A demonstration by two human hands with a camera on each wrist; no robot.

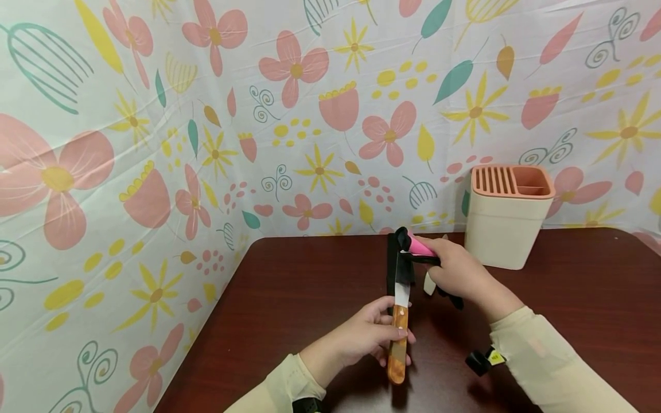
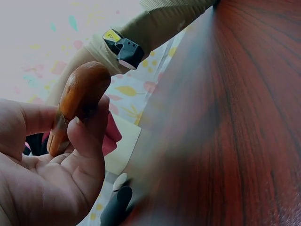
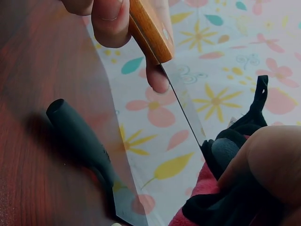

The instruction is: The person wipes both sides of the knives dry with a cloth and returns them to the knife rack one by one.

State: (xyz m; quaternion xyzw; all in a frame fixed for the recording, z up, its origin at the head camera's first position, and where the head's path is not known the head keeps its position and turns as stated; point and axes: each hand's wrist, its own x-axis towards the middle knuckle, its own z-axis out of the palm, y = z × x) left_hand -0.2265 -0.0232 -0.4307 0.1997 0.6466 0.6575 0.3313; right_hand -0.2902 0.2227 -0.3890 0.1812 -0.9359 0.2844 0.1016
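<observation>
My left hand (image 1: 369,335) holds a knife by its orange-brown wooden handle (image 1: 397,350), fingers and thumb around it. The handle's rounded end (image 2: 87,82) shows large in the left wrist view. The knife's metal blade (image 1: 401,292) points away from me, over the table. My right hand (image 1: 457,269) grips a pink and black cloth (image 1: 420,246) at the far part of the blade. In the right wrist view the blade (image 3: 181,103) runs edge-on into the folded cloth (image 3: 207,181), which hides its tip. A black fabric loop (image 3: 261,92) sticks out of the cloth.
Beyond the knife, a black-handled blade tool (image 3: 77,134) lies on the dark red wooden table (image 1: 310,275). Near it lies a small white piece (image 1: 430,284), partly hidden by my right hand. A cream knife holder (image 1: 506,229) with an orange slotted top stands at the back right, before a flowered cloth backdrop (image 1: 330,143).
</observation>
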